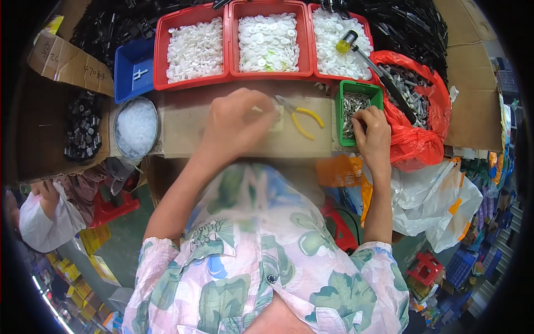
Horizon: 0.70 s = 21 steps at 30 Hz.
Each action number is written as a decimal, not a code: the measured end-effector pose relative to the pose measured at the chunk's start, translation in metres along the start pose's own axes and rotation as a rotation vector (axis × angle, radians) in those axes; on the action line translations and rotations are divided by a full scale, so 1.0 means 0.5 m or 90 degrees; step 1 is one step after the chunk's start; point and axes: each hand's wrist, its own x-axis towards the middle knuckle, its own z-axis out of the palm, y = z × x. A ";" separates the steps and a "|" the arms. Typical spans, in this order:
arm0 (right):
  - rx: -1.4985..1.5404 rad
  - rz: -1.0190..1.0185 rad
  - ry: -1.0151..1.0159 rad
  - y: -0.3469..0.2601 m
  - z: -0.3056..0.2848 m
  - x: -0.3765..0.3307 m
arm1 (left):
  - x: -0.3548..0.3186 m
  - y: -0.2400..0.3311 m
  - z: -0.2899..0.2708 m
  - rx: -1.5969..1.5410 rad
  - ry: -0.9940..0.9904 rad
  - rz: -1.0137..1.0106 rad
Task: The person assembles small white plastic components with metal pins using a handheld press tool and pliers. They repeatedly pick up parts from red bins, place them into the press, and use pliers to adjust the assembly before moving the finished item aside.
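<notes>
My left hand [238, 121], slightly smeared by motion, is curled over the middle of the bench with its fingers closed. A small whitish bit shows at its fingertips, too blurred to name. Right of it lie pliers [303, 116] with yellow handles, jaws pointing toward that hand. My right hand [372, 129] reaches into a green bin [376, 93] of small metal pins [354, 102]. Its thumb and fingers come together low over the pins; whatever lies between them is hidden.
Red bins [227, 78] of small white plastic parts line the back. A blue tray [123, 72] and a clear bowl [135, 129] stand left. A yellow-tipped screwdriver [384, 78] lies across a red bag [414, 139] of grey parts. Cardboard boxes [473, 83] flank the bench; another person's hand shows far left.
</notes>
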 end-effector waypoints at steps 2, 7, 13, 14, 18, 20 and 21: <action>0.028 0.010 -0.001 0.004 -0.002 -0.002 | -0.008 -0.005 0.009 -0.021 -0.001 -0.015; 0.132 0.061 0.068 -0.041 -0.021 -0.002 | -0.024 -0.022 0.020 -0.206 -0.027 -0.170; 0.348 -0.022 0.050 -0.195 -0.009 0.014 | -0.034 -0.024 0.028 -0.407 -0.001 -0.258; 0.377 -0.042 0.043 -0.218 -0.001 0.019 | -0.037 -0.026 0.027 -0.420 0.000 -0.255; 0.405 -0.066 0.050 -0.270 0.030 0.034 | -0.048 -0.029 0.017 -0.437 0.009 -0.233; 0.375 -0.084 0.059 -0.279 0.036 0.038 | -0.050 -0.026 0.011 -0.426 0.018 -0.224; 0.359 -0.092 0.065 -0.283 0.039 0.039 | -0.051 -0.025 0.008 -0.417 0.024 -0.224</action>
